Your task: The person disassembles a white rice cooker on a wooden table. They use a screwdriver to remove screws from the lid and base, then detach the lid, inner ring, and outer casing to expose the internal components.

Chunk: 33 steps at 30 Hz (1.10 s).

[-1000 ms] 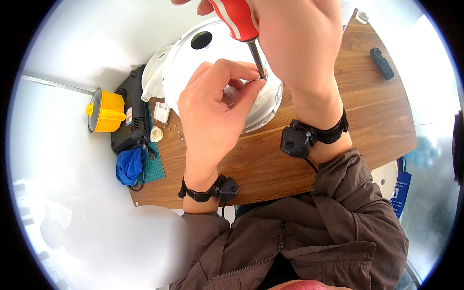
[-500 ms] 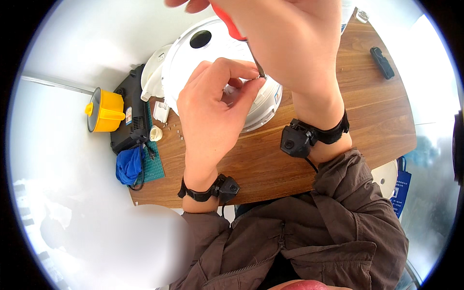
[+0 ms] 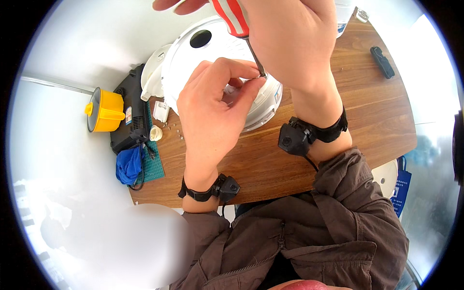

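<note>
At the far left a yellow cup-shaped part [image 3: 104, 110] lies on its side at the edge of the wooden table [image 3: 367, 121]. Just beside it, to the right, is a black power tool [image 3: 129, 121], and below that a blue cloth [image 3: 128, 164] rests on a small green cutting mat [image 3: 153, 166]. Near the mat a few tiny screws [image 3: 174, 129] and a small cream cap [image 3: 155, 133] lie on the wood, next to a little white plastic piece [image 3: 160, 111].

In the middle stands a round white appliance [image 3: 193, 63], turned so that its flat plate with a dark round hole [image 3: 200, 38] faces up. The left hand [image 3: 212, 116] is over the right part of this appliance. Its fingers [image 3: 227, 67] are curled, and the thumb and forefinger come narrowly together at the metal tip of the screwdriver [image 3: 241, 24], pinching there; whether a small screw is between them I cannot tell. A black wrist strap [image 3: 212, 189] is on this arm.

The right hand [image 3: 290, 38] is above, closed firmly around the red and white handle of the screwdriver; the shaft goes down and right to the left fingertips. This wrist has a black strap [image 3: 309, 135] too. Further right, well apart from both hands, a small black object [image 3: 382, 62] lies on the table.
</note>
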Each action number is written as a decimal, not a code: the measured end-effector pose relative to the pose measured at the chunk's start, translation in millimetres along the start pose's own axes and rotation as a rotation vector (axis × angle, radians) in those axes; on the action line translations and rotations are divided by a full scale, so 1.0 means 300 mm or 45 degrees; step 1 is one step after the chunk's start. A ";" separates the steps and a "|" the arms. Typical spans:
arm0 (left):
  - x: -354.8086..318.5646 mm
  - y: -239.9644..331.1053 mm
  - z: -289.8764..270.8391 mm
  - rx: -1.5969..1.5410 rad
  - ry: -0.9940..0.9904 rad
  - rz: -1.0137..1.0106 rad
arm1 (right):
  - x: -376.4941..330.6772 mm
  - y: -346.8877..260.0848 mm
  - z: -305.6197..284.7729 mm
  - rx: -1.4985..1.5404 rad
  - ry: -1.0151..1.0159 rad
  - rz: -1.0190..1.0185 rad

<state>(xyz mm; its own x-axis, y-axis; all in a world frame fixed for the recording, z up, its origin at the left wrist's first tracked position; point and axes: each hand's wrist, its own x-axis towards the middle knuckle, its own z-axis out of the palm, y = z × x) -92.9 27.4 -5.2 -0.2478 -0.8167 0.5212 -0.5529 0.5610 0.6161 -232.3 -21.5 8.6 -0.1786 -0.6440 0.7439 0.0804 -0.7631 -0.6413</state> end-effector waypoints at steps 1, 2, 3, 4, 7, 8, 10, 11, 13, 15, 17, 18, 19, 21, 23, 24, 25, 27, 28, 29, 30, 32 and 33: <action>-0.002 -0.002 0.000 0.002 -0.002 -0.010 | 0.000 0.001 0.001 0.001 0.000 0.003; -0.005 -0.002 -0.002 0.015 -0.001 -0.030 | -0.003 0.001 0.004 0.000 0.001 -0.001; -0.008 0.000 -0.004 0.028 0.001 -0.050 | -0.005 0.000 0.008 0.002 0.000 -0.004; -0.009 0.002 -0.004 0.039 0.000 -0.068 | -0.004 -0.002 0.008 0.002 0.008 -0.009; -0.006 -0.003 0.002 -0.023 0.022 0.000 | -0.002 0.000 0.003 -0.001 0.060 -0.032; -0.007 -0.001 0.001 -0.010 0.022 0.003 | -0.003 0.003 -0.003 -0.001 0.096 -0.041; -0.005 0.000 0.000 0.013 0.017 0.008 | 0.000 0.006 -0.012 -0.005 0.165 -0.060; -0.002 0.000 0.001 0.010 0.012 0.006 | -0.002 0.009 -0.019 -0.010 0.192 -0.064; -0.001 0.003 0.001 0.011 0.009 0.001 | -0.005 0.005 -0.017 -0.011 0.218 -0.077; -0.006 -0.004 0.001 -0.011 0.025 0.005 | -0.007 0.002 -0.011 -0.002 0.221 -0.086; -0.005 -0.010 0.006 -0.023 0.024 0.016 | -0.007 0.001 -0.018 -0.016 0.242 -0.100; -0.005 -0.011 0.007 -0.017 0.021 0.022 | -0.007 0.000 -0.024 -0.013 0.262 -0.107; -0.003 -0.011 0.008 -0.011 0.017 0.028 | -0.010 -0.005 -0.025 -0.020 0.277 -0.113; -0.001 -0.003 0.009 -0.004 0.003 0.004 | -0.006 -0.012 -0.035 -0.034 0.308 -0.135; -0.006 -0.004 0.005 -0.007 0.018 0.017 | -0.003 -0.013 -0.040 -0.045 0.335 -0.150; -0.007 -0.010 0.005 -0.019 0.035 0.045 | -0.003 -0.012 -0.037 -0.048 0.345 -0.159; -0.008 -0.018 0.006 -0.034 0.054 0.073 | 0.002 -0.012 -0.030 -0.049 0.348 -0.173; -0.011 -0.034 0.007 -0.024 0.082 0.141 | 0.005 -0.019 -0.023 -0.087 0.359 -0.209; -0.007 -0.042 0.012 -0.021 0.105 0.174 | 0.009 -0.033 -0.026 -0.153 0.367 -0.247; -0.002 -0.046 0.012 -0.014 0.109 0.216 | 0.017 -0.053 -0.031 -0.280 0.369 -0.309; 0.008 -0.047 0.022 -0.002 0.114 0.256 | 0.018 -0.085 -0.049 -0.531 0.384 -0.377; 0.005 -0.063 0.037 0.035 0.151 0.315 | 0.014 -0.124 -0.062 -0.893 0.420 -0.459; 0.004 -0.063 0.034 0.073 0.158 0.346 | 0.023 -0.136 -0.065 -0.838 0.419 -0.458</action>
<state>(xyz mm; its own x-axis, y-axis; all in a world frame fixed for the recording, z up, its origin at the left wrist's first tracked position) -90.8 14.4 -22.2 -0.2953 -0.6131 0.7327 -0.5247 0.7450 0.4119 -256.0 6.1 36.2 -0.3709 -0.2388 0.8975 -0.6105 -0.6655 -0.4294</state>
